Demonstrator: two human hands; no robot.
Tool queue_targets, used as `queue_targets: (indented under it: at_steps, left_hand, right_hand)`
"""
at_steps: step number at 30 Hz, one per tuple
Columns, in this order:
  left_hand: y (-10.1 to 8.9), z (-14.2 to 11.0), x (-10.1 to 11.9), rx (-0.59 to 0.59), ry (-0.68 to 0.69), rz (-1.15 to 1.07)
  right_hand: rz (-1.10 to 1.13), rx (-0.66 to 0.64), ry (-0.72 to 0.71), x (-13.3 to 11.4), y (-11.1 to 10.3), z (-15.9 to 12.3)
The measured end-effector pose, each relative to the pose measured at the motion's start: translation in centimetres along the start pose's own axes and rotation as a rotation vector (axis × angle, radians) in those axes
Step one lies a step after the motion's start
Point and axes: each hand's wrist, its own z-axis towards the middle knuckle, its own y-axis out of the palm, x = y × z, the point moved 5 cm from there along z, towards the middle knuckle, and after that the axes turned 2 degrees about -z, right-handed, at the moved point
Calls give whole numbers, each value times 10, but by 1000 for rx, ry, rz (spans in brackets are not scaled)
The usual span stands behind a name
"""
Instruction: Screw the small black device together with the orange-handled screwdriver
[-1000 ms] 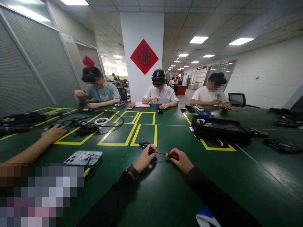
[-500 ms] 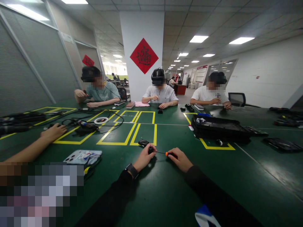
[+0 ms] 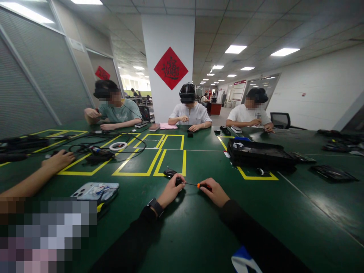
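My left hand (image 3: 170, 190) pinches a small black part (image 3: 179, 181) against the green table (image 3: 199, 227). My right hand (image 3: 214, 191) grips a small screwdriver with an orange collar (image 3: 200, 185); its thin shaft points left, with the tip at the black part. Both hands rest low on the table just in front of me. Another small black piece (image 3: 170, 173) lies just beyond my left hand, by a yellow taped box (image 3: 170, 163). I wear black sleeves and a watch (image 3: 155, 207) on the left wrist.
A neighbour's forearm and hand (image 3: 54, 163) lie on the table at left, near cables and a white tape roll (image 3: 118, 146). A phone (image 3: 95, 190) lies at front left. A black case (image 3: 260, 155) sits at right. Three people sit across the table.
The view has shifted slightly. My hands stay together on the part and screwdriver, with the right hand turning a little around the handle.
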Motion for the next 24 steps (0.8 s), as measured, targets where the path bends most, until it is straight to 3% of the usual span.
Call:
queue_targets:
  at_steps: [10,18,24]
  left_hand:
    - [0,0,-1,15,6,18]
    - [3,-4,8,4,27,73]
    - [4,-4,8,7,53,81]
  right_hand:
    - [32,-15,39,2,0,0]
    - [-25,36,-28,1,2,2]
    - [-26,47,36,0,3,-1]
